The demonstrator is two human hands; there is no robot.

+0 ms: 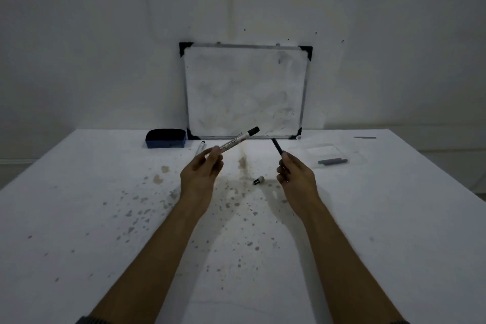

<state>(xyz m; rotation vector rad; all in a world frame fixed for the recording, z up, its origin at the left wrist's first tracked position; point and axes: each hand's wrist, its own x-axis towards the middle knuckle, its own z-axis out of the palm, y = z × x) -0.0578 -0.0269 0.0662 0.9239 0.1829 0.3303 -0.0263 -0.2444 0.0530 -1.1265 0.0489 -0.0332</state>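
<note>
1. Two hands are raised above the stained table [79,192], each pinching one part. The left hand [201,173] holds a marker [236,142] by its near end between thumb and curled fingertips. The right hand [295,173] pinches a dark stick [277,146] by its lower end, with the other fingers folded.

2. Gripping each piece at its tail leaves most of its length free. This probably makes it easier to line one up with the other, and the stick looks like an ink refill meant for the marker barrel.

3. A small plug [258,181] lies on the table between the hands, likely set within reach for refitting. The clear tray [326,151] to the right holds grey sticks [332,161], apparently spares.

4. The marker's long axis slants from lower left at the fingers to upper right. Its black end points toward the bottom edge of the whiteboard [244,92], which leans on the wall.

5. The stick stands steeper, with its free tip up and tilted slightly left toward the marker's black end. The two are near each other but apart.

6. An eraser [165,137] and a second marker [200,148] lie at the far left, beside the board.
</note>
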